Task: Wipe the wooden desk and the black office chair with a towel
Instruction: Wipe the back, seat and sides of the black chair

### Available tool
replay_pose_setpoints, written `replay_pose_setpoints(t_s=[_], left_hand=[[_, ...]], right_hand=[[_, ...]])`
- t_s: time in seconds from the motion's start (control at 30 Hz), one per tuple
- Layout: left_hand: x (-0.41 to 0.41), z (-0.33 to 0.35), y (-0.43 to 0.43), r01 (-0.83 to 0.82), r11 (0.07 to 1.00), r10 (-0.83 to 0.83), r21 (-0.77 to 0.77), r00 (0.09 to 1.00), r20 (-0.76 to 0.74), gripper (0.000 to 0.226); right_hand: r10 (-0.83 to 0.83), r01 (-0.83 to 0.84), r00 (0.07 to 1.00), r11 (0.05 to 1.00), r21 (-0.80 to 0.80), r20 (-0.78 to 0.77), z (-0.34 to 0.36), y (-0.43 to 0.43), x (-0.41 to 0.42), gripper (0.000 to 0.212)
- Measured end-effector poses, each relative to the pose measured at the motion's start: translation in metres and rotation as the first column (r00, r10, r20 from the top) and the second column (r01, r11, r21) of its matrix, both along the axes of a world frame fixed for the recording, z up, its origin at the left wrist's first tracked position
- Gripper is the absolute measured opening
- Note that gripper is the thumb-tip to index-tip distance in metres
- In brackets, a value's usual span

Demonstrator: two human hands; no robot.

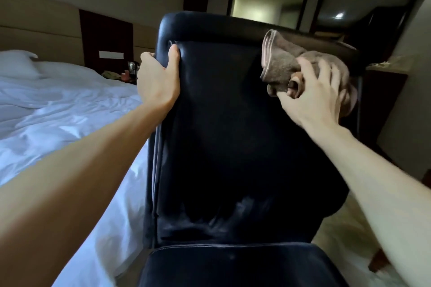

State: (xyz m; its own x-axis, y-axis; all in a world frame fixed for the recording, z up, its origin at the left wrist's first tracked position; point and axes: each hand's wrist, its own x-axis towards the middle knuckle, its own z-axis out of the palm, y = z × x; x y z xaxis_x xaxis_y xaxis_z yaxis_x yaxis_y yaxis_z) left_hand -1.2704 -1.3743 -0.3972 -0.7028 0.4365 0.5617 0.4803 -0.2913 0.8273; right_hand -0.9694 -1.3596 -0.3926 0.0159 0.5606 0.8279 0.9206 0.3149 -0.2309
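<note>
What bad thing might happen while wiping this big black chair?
The towel is bunched under the right hand with a loose flap sticking up, so it may slip out. The left hand holds just one edge of the chair, so hard pushing might swing it toward the bed.

Straight before us stands the office chair (233, 135), its backrest facing us and its seat (233, 265) nearest us at the bottom of the view. Our left hand (158, 79) grips the backrest's left edge near the top, thumb on the front face. Our right hand (312, 97) holds the towel (282, 62) against the backrest's upper right corner, just under the top roll. To the left of the chair lies the bed (58, 111), with a pillow (17, 62) at its far end before the headboard (39, 30). Behind the chair on the right a tabletop (387, 68) shows past the towel, and farther back is a doorway (363, 18).
</note>
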Motion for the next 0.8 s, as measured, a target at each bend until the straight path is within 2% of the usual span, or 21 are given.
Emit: replay_pose_setpoints(t_s=[0.07, 0.13, 0.2, 0.27, 0.33, 0.4, 0.5, 0.53, 0.6, 0.67, 0.8], left_hand=[[-0.001, -0.001, 0.003, -0.001, 1.000, 0.001, -0.002, 1.000, 0.016, 0.053], [-0.003, -0.002, 0.003, 0.008, 1.000, -0.008, 0.007, 1.000, 0.024, 0.056], [-0.003, -0.003, 0.001, 0.008, 1.000, -0.008, 0.013, 1.000, 0.010, 0.061], [-0.002, -0.001, -0.002, -0.006, 1.000, 0.006, 0.010, 1.000, -0.003, 0.064], [0.001, 0.000, -0.005, -0.019, 1.000, 0.019, 0.005, 1.000, -0.003, 0.061], [0.002, 0.001, -0.010, -0.018, 1.000, 0.018, -0.011, 1.000, 0.008, 0.055], [0.002, 0.003, -0.019, -0.002, 1.000, 0.002, -0.016, 1.000, 0.009, 0.050], [0.001, 0.006, -0.021, 0.009, 1.000, -0.009, -0.020, 1.000, -0.020, 0.050], [-0.004, 0.003, -0.024, 0.023, 0.999, -0.027, -0.044, 0.997, -0.078, 0.048], [-0.011, -0.004, -0.025, 0.065, 0.995, -0.072, -0.074, 0.993, -0.093, 0.048], [-0.007, -0.026, -0.029, 0.113, 0.992, -0.114, -0.059, 0.993, -0.012, 0.050]], right_hand=[[-0.032, 0.030, 0.999, 0.987, 0.156, 0.008, -0.039, -0.004, -0.008, 0.063], [0.023, -0.027, 1.000, 0.965, 0.261, 0.018, -0.093, -0.016, -0.015, 0.063], [0.103, -0.105, 0.994, 0.958, 0.266, 0.024, -0.152, -0.031, -0.024, 0.067], [0.140, -0.140, 0.990, 0.959, 0.247, 0.018, -0.205, -0.046, -0.038, 0.061], [0.164, -0.166, 0.986, 0.968, 0.190, 0.028, -0.244, -0.062, -0.050, 0.050], [0.193, -0.203, 0.972, 0.977, 0.067, 0.132, -0.276, -0.076, -0.049, 0.045], [0.376, -0.304, 0.844, 0.923, -0.236, 0.383, -0.312, -0.087, -0.025, 0.057], [0.420, -0.324, 0.825, 0.900, -0.292, 0.377, -0.314, -0.087, -0.017, 0.060], [0.422, -0.353, 0.862, 0.898, -0.264, 0.280, -0.302, -0.086, -0.007, 0.058], [0.416, -0.386, 0.892, 0.904, -0.184, 0.178, -0.279, -0.089, -0.008, 0.059], [0.449, -0.460, 0.884, 0.884, 0.078, 0.130, -0.229, -0.101, -0.021, 0.056]])
